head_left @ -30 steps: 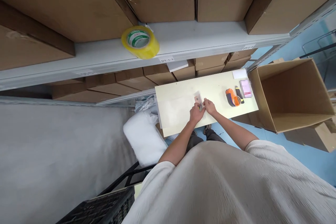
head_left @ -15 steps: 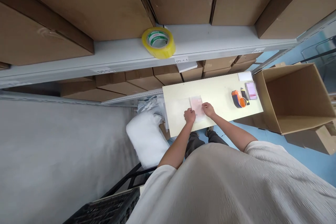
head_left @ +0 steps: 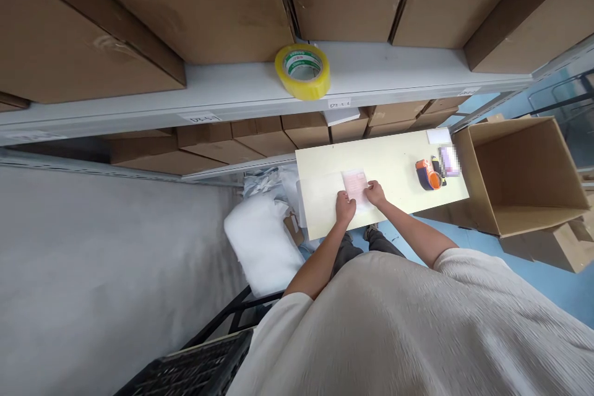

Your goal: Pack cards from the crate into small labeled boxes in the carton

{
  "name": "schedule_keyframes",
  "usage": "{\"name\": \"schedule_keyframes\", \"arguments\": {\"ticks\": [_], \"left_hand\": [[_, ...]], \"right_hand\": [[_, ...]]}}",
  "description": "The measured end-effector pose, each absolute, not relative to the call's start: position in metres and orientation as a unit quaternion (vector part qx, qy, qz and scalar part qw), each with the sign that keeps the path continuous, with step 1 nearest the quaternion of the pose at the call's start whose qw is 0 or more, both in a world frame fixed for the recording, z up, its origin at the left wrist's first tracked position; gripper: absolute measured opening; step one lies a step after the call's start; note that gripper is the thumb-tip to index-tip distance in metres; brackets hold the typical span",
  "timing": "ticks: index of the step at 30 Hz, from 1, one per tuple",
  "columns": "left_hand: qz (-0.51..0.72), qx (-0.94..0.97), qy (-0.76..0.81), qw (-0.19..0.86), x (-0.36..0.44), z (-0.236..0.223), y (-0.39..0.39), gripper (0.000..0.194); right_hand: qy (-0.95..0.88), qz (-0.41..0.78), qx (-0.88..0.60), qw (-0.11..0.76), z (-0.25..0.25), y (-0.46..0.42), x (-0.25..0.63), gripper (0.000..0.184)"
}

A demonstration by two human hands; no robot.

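On the pale work table [head_left: 390,161] lies a flat pinkish sheet [head_left: 355,185] in what looks like a clear or white sleeve. My left hand [head_left: 346,205] is closed at its left lower edge, thumb and fingers gripping the border. At the right edge my right hand [head_left: 375,192] pinches the same sheet between thumb and fingers. An orange and dark blue tape dispenser [head_left: 427,176] stands further right on the table. Beside it lie a black and yellow tool and a blurred purple item [head_left: 449,162].
A yellow tape roll [head_left: 302,72] rests on the grey shelf [head_left: 371,68] above, with cardboard boxes behind. An open carton [head_left: 482,210] stands right of the table. White foam wrap [head_left: 262,244] and plastic bags lie to the left, a black crate [head_left: 195,368] lower left.
The view has shifted slightly, so the table and shelf appear further right. Both hands keep hold of the sheet's edges; the left fingers have moved a little along its border.
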State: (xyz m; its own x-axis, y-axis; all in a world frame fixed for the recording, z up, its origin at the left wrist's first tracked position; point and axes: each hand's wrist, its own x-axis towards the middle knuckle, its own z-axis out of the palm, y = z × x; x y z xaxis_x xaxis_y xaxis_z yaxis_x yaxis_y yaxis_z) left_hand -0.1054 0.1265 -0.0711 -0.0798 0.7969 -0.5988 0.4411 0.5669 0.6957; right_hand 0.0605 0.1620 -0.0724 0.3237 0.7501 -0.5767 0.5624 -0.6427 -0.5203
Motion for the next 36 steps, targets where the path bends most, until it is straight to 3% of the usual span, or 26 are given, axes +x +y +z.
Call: {"name": "schedule_keyframes", "arguments": {"ticks": [12,17,25,30,33,36], "left_hand": [[0.210,0.473,0.611,0.600,-0.051,-0.077,0.140,0.053],[0.223,0.496,0.584,0.603,-0.028,-0.087,0.141,0.048],[0.213,0.522,0.585,0.584,-0.014,-0.099,0.143,0.047],[0.232,0.575,0.596,0.510,-0.021,-0.102,0.142,0.038],[0.222,0.579,0.610,0.494,-0.026,-0.102,0.138,0.036],[0.209,0.583,0.623,0.479,-0.029,-0.101,0.133,0.036]], "right_hand": [[-0.388,0.409,-0.808,0.169,-0.070,0.175,0.128,0.048],[-0.393,0.439,-0.783,0.199,-0.069,0.171,0.157,0.045],[-0.426,0.424,-0.762,0.243,-0.045,0.158,0.193,0.032],[-0.436,0.361,-0.770,0.295,-0.012,0.158,0.248,0.030],[-0.390,0.310,-0.826,0.264,0.006,0.163,0.296,0.030],[-0.368,0.287,-0.866,0.181,0.014,0.171,0.341,0.029]]}}
